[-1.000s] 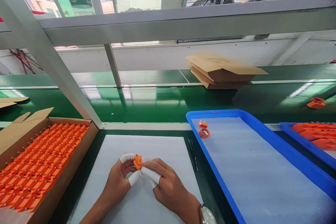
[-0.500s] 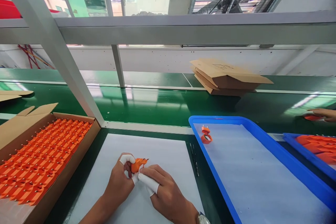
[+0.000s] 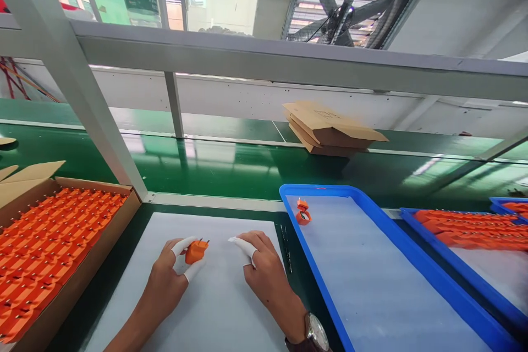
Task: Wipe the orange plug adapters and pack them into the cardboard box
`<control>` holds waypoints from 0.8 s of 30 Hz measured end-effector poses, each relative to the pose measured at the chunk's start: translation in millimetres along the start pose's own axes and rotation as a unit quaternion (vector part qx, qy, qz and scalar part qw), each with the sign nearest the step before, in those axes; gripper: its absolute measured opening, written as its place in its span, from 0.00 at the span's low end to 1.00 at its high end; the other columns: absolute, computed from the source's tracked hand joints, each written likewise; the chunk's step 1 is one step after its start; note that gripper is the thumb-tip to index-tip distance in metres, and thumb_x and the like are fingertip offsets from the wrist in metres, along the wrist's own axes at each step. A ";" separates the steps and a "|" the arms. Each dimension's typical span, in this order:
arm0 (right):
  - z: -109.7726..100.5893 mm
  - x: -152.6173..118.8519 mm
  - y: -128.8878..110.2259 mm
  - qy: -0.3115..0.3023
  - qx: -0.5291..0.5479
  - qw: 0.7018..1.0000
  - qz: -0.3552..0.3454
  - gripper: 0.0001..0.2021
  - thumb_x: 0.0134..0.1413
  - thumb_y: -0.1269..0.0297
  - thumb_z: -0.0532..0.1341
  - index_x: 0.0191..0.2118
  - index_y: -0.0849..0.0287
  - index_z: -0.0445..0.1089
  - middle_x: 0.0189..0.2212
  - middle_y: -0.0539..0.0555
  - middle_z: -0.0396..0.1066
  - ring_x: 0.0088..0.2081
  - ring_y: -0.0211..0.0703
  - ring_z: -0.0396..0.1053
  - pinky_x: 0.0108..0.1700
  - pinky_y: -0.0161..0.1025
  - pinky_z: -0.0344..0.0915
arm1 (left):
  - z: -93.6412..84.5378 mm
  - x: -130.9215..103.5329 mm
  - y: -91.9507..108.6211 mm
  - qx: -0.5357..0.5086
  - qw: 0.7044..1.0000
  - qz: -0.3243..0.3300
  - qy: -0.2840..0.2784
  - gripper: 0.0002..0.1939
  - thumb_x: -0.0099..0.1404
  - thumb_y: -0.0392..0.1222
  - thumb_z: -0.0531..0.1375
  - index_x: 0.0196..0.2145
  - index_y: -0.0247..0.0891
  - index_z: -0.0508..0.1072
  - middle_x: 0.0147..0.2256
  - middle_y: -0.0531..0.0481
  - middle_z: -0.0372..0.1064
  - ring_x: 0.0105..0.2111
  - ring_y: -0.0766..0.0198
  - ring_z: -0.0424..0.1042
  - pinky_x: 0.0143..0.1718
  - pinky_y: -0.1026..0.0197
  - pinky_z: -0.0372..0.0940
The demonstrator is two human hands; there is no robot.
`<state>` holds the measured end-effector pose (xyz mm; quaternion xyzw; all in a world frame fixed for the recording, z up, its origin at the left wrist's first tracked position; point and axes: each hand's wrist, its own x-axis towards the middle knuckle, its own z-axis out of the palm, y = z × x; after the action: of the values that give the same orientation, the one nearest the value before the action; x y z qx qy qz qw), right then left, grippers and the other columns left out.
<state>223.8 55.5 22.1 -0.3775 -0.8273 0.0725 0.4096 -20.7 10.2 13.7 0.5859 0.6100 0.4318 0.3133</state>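
Between the finger and thumb of my left hand is an orange two-pin plug, its metal pins pointing up and to the right. White finger cots cover the gripping fingertips. My right hand is apart from the plug, over the right side of a white sheet. Its fingers reach out to the left with nothing visible in them, and it too wears white cots. Two orange plug pieces sit in the far left corner of a blue tray.
A cardboard box at the left holds rows of orange plugs. Thin metal tools lie between sheet and tray. Another blue tray bears orange parts at the right. Folded cardboard rests beyond the green conveyor. A metal post rises left.
My right hand has let go of the plug and drawn away to the right. The plug stays in my left hand, now turned. The view has swung rightward; another person's hand has left it.
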 end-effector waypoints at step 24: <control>21.3 -11.6 -21.3 -0.198 0.017 0.979 -0.042 0.27 0.36 0.87 0.53 0.44 0.65 0.75 0.49 0.60 0.74 0.53 0.53 0.68 0.56 0.52 0.74 | -7.6 2.3 -3.2 0.041 0.996 0.073 -0.034 0.31 0.65 0.44 0.64 0.65 0.48 0.63 0.57 0.43 0.65 0.54 0.51 0.69 0.56 0.48 0.65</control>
<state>200.6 36.7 10.2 -0.3138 -0.9058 0.1421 0.2469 -29.2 11.4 14.4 0.6553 0.5718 0.4080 0.2778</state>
